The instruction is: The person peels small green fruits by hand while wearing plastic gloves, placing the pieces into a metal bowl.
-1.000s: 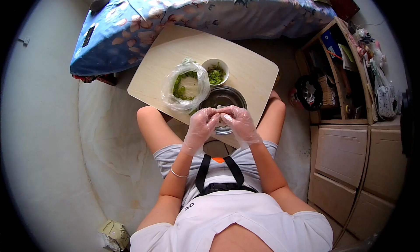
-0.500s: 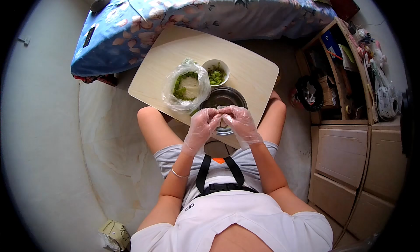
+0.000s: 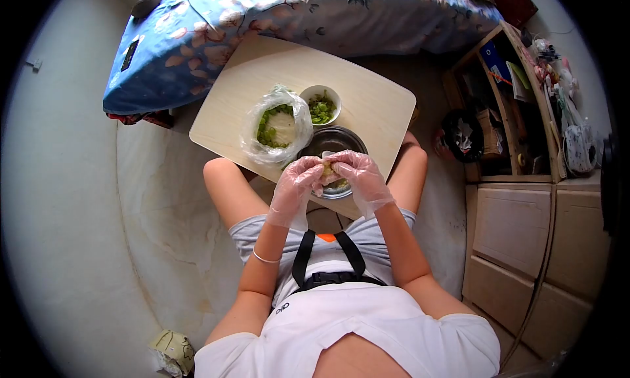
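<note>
- A small pale piece (image 3: 327, 172) is between the fingertips, over the near part of the metal bowl (image 3: 333, 139); its exact form is hard to make out.
- Left hand (image 3: 289, 189) and right hand (image 3: 368, 182) pinch it narrowly; light, even pressure, low over that bowl, should suit best.
- Left lies the plastic bag (image 3: 252, 142); far, the white bowl (image 3: 337, 104) of greens.
- Since the earlier frame, the fingers have shifted, baring more of the piece.

Hands (image 3: 293, 186) (image 3: 360, 180), two | desk (image 3: 249, 69), one | bowls (image 3: 314, 92) (image 3: 333, 139), two (one white, one metal) | plastic bag (image 3: 300, 125) on desk, one | bed (image 3: 262, 10), one | bracelet (image 3: 266, 260), one | lined bin (image 3: 454, 123), one
</note>
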`<act>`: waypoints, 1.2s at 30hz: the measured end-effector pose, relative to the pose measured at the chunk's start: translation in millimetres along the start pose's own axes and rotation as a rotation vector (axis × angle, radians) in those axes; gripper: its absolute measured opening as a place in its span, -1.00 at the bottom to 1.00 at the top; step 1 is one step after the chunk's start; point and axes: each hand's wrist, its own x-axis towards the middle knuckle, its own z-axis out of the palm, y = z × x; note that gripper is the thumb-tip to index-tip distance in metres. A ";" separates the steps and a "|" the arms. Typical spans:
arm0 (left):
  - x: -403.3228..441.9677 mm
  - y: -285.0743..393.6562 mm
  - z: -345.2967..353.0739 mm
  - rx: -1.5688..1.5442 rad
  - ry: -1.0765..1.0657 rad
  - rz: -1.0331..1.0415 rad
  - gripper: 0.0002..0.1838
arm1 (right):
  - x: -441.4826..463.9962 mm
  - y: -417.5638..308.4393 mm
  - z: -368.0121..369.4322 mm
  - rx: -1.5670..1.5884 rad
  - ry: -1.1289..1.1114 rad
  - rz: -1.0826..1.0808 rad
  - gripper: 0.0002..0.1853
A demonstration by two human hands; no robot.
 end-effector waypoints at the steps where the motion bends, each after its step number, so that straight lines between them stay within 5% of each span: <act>1: 0.0 -0.4 -0.4 0.000 0.000 -0.001 -0.82 | 0.6 0.2 -0.5 0.015 -0.004 0.008 -0.83; 16: 4.1 -5.1 -2.9 0.109 -0.011 -0.001 -0.82 | 4.9 0.6 2.4 -0.197 -0.002 -0.021 -0.81; 18: 4.9 -5.6 -4.6 0.097 -0.007 0.001 -0.81 | 7.5 -0.3 1.9 -0.671 -0.001 -0.308 -0.79; 26: 9.1 -0.7 -5.1 0.229 0.014 -0.010 -0.73 | 10.3 -12.0 12.4 -0.883 0.036 -0.610 -0.86; 36: 18.3 2.0 1.7 0.333 0.090 0.024 -0.76 | 9.6 -8.9 9.8 -0.855 0.138 -0.443 -0.89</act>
